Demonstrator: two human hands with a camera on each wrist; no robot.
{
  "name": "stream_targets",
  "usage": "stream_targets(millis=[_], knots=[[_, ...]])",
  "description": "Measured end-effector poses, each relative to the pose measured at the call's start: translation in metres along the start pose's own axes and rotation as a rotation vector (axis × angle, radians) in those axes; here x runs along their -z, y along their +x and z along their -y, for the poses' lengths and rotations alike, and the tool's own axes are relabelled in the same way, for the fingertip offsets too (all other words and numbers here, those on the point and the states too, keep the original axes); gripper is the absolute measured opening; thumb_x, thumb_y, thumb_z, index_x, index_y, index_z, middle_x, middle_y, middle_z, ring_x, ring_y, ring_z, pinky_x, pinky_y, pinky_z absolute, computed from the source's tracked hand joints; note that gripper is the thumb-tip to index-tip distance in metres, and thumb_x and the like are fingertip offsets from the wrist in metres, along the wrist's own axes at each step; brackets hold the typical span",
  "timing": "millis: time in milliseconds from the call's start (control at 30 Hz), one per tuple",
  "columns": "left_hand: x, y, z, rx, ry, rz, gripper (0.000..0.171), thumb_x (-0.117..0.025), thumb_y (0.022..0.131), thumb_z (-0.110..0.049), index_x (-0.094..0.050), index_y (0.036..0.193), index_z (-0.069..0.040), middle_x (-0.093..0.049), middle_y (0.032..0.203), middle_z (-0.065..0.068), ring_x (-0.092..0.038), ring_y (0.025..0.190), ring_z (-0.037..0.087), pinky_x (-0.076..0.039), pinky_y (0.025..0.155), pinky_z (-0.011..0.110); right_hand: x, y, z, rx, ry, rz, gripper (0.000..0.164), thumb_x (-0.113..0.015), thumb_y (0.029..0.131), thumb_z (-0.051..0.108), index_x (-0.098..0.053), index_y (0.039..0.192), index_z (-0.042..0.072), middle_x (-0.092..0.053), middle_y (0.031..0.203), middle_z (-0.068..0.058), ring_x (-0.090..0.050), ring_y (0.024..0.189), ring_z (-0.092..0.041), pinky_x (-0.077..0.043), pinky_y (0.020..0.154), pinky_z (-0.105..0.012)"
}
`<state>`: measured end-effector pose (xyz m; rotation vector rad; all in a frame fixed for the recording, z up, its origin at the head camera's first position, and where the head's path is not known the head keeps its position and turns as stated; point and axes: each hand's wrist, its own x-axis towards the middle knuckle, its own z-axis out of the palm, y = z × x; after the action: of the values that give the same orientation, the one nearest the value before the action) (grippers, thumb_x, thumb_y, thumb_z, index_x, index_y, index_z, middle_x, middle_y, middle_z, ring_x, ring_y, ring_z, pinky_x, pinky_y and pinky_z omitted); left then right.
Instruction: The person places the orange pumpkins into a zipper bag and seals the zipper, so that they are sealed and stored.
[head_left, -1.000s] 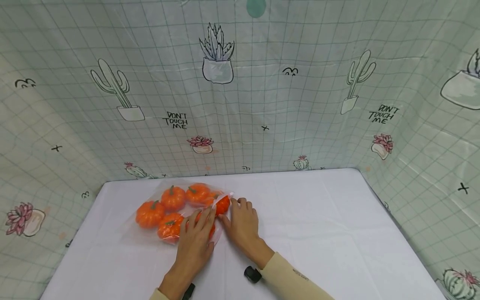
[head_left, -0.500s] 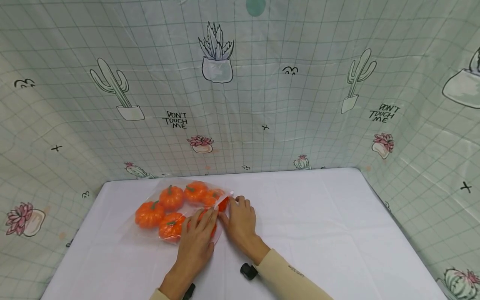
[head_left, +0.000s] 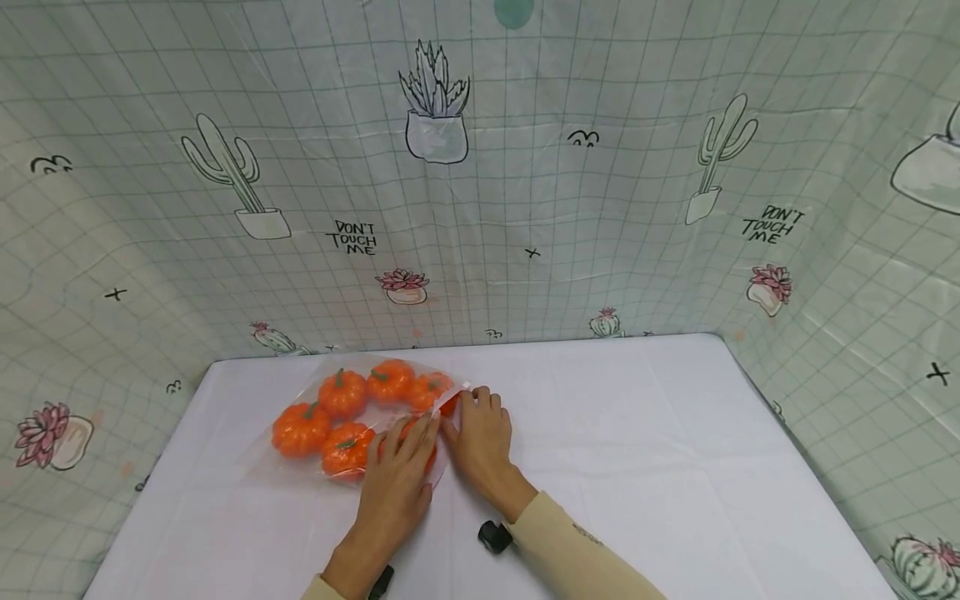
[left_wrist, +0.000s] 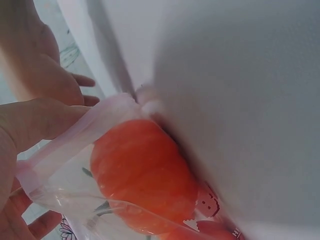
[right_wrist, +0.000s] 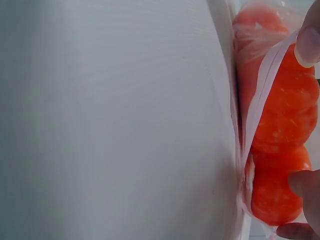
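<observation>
A clear plastic zip bag [head_left: 258,454] lies at the table's left, with several orange toy pumpkins [head_left: 343,393] inside. My left hand [head_left: 393,483] lies over its near right end, covering part of a pumpkin. In the left wrist view, the bag's pink-edged rim [left_wrist: 75,137] runs between that hand's thumb and fingers, beside a pumpkin [left_wrist: 145,175]. My right hand [head_left: 483,437] holds the rim at the far right corner, fingers bent and thumb toward the left hand. In the right wrist view, a fingertip [right_wrist: 307,47] meets the white rim [right_wrist: 262,90], and pumpkins [right_wrist: 287,110] show behind it.
A white cloth covers the table [head_left: 615,433]. Behind it and on both sides hangs a gridded curtain [head_left: 517,192] printed with cacti. A black wrist device [head_left: 495,537] sits by the right sleeve [head_left: 570,550].
The bag's white rim has come farther over the rightmost pumpkin. My right hand and forearm have shifted slightly left and away from me; the left hand has hardly moved.
</observation>
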<state>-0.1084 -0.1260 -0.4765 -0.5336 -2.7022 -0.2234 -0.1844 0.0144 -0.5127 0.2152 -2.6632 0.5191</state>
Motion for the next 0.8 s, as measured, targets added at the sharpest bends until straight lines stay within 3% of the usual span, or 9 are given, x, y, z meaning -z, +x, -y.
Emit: stream_targets(millis=[300, 500, 800], knots=[[0.002, 0.001, -0.001, 0.043, -0.003, 0.046, 0.091, -0.099, 0.071, -0.017, -0.058, 0.151, -0.006, -0.055, 0.155, 0.010, -0.045, 0.139, 0.036, -0.039, 0.113, 0.056, 0.013, -0.014, -0.001, 0.013, 0.064, 0.060, 0.054, -0.084, 0.090, 0.040, -0.070, 0.129, 0.005, -0.065, 0.117, -0.013, -0.062, 0.102, -0.029, -0.058, 0.082, -0.041], [0.002, 0.001, 0.001, 0.031, -0.002, 0.030, 0.090, -0.097, 0.072, -0.016, -0.056, 0.152, -0.006, -0.055, 0.155, 0.009, -0.045, 0.140, 0.036, -0.039, 0.112, 0.055, 0.023, -0.027, 0.004, 0.063, 0.102, 0.102, 0.057, -0.086, 0.088, 0.039, -0.069, 0.131, 0.005, -0.064, 0.119, -0.013, -0.062, 0.104, -0.030, -0.056, 0.083, -0.041], [0.003, 0.000, 0.001, 0.022, 0.005, 0.014, 0.090, -0.096, 0.072, -0.013, -0.056, 0.152, -0.005, -0.056, 0.154, 0.010, -0.047, 0.139, 0.036, -0.040, 0.111, 0.055, 0.018, -0.030, 0.007, 0.114, 0.055, 0.125, 0.059, -0.084, 0.088, 0.043, -0.067, 0.132, 0.007, -0.064, 0.118, -0.013, -0.061, 0.100, -0.029, -0.056, 0.081, -0.039]])
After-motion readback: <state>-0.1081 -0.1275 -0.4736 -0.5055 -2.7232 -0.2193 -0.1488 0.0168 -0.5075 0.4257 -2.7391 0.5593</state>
